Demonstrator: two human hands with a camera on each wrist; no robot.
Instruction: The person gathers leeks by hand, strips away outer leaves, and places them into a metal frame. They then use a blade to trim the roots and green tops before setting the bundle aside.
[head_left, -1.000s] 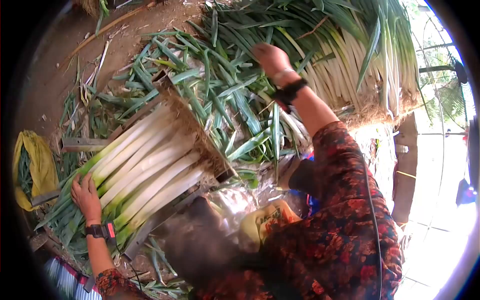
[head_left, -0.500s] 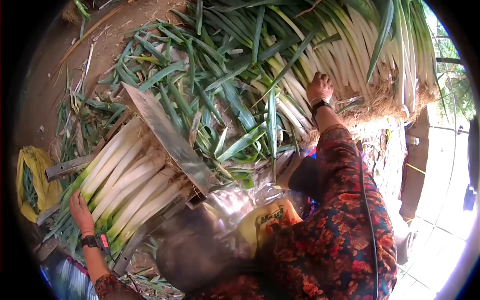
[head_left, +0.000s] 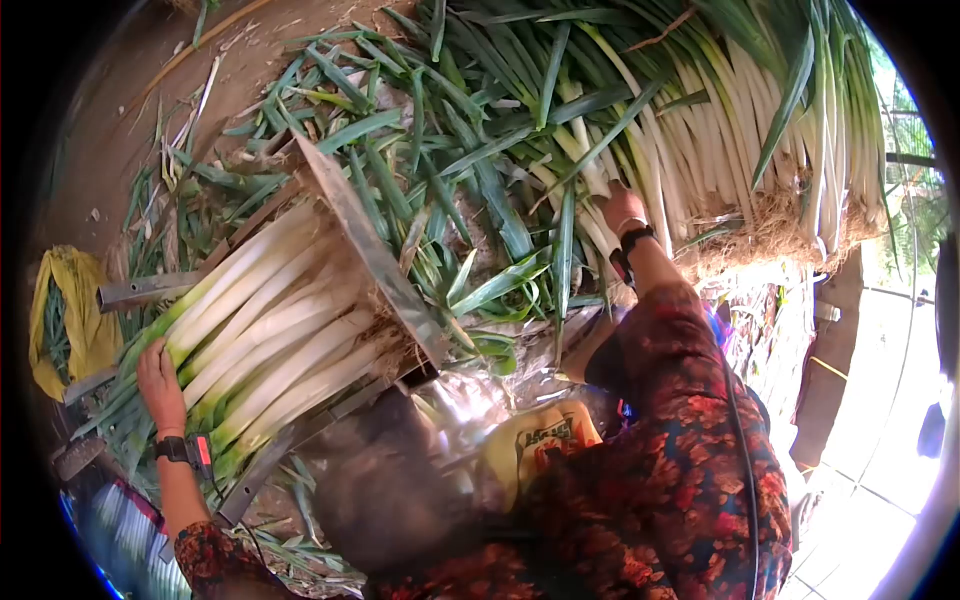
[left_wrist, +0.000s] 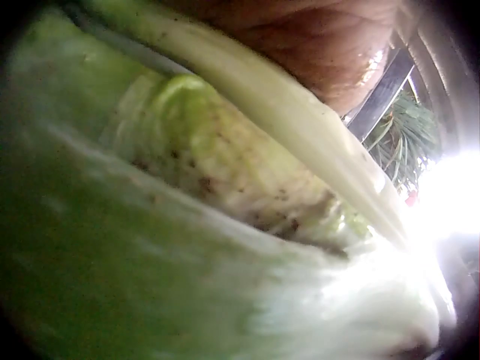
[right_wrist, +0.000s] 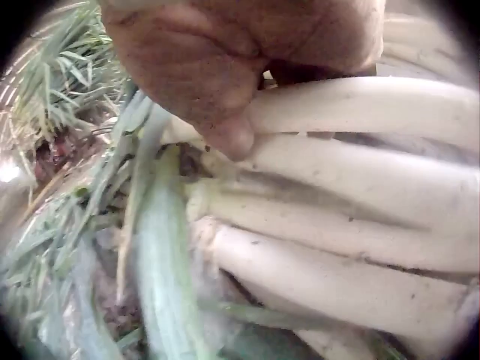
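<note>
My right hand (right_wrist: 247, 60) holds a leek (right_wrist: 352, 105) between thumb and fingers. My left hand (head_left: 162, 390) rests, fingers extended, on the leek row (head_left: 285, 320).

Two groups of leeks: one batch (head_left: 280, 310) at the left hand (head_left: 162, 390), one pile (head_left: 700, 130) at the right hand (head_left: 625, 210), each too crowded for an exact count. One yellow sack (head_left: 90, 320) left of the left hand; between the hands, one yellow bag (head_left: 550, 440) and one metal plate (head_left: 372, 250).

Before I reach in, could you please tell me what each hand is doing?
Left hand: open, resting on the leeks in the metal rack.
Right hand: closed round a white leek stalk.
</note>
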